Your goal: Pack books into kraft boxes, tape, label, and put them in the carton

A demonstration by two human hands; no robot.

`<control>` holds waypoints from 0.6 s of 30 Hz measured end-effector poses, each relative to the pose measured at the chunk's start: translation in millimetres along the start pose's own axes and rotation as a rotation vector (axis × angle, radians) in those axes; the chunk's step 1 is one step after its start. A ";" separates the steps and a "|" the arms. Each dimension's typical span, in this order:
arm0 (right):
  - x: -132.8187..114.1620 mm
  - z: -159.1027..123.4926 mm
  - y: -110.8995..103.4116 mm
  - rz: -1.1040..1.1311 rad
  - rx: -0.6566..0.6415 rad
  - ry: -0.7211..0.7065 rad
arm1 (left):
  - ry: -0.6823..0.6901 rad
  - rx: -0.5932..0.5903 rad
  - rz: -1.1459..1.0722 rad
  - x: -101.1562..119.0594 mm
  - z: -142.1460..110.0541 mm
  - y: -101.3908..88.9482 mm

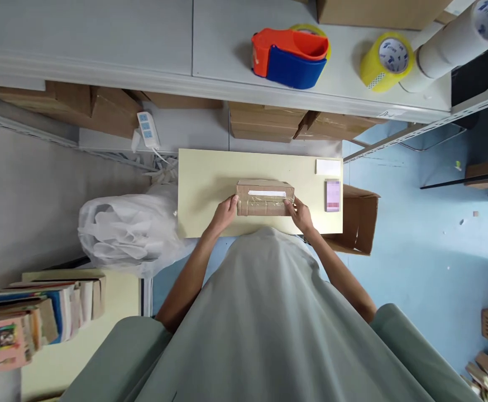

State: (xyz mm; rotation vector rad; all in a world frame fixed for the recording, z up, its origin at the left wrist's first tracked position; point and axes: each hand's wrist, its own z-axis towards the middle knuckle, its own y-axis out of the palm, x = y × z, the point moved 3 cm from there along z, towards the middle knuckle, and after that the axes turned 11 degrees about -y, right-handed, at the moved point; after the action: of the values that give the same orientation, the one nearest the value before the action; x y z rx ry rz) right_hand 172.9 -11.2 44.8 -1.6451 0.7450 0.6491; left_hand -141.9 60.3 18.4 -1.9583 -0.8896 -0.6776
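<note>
A small brown cardboard box point(264, 207) is between my two hands, over the pale yellow table point(202, 173). Shiny clear tape runs along it, with a white strip on the side toward me. My left hand point(226, 212) grips its left end, thumb and fingers closed on the edge. At the right end, my right hand point(300, 214) holds the box with the thumb on the near face. Whether the box rests on the table or is slightly raised, I cannot tell. To its right lie a white slip point(328, 167) and a pink-and-lilac printed card point(332, 195).
On the shelf point(143, 33) ahead stand a red-and-blue tape dispenser point(290, 58), a yellow tape roll point(386, 61) and white rolls point(457, 44). An open carton point(359, 223) is right of the table. White plastic wrap point(127, 229) bulges at the left, above stacked books point(38, 318).
</note>
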 end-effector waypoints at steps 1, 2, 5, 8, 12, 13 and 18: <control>7.5 2.8 -9.3 -0.026 0.015 -0.028 | 0.019 0.006 -0.008 4.4 1.1 6.8; 16.1 5.2 -17.8 -0.059 0.024 -0.045 | 0.035 0.012 -0.015 8.1 2.6 14.1; 45.3 9.8 -34.9 -0.135 -0.014 -0.044 | -0.001 0.029 -0.022 13.4 7.0 38.7; 71.5 9.3 -37.8 -0.130 -0.101 -0.058 | -0.113 0.062 -0.026 11.6 6.0 62.7; 97.2 2.6 -27.1 -0.086 -0.204 -0.073 | -0.253 0.107 -0.010 5.1 -5.5 83.9; 101.8 0.4 -23.6 -0.071 -0.229 -0.079 | -0.281 0.122 0.008 4.1 -9.0 86.5; 118.7 -2.2 -23.5 0.034 -0.231 -0.120 | -0.235 0.422 0.094 24.0 -18.2 83.3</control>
State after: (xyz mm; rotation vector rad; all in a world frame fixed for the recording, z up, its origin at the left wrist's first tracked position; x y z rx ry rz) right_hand 267.3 -25.3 -29.5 -1.7877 0.6309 0.8766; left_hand -63.8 20.9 4.8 -1.7018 -0.9836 -0.1835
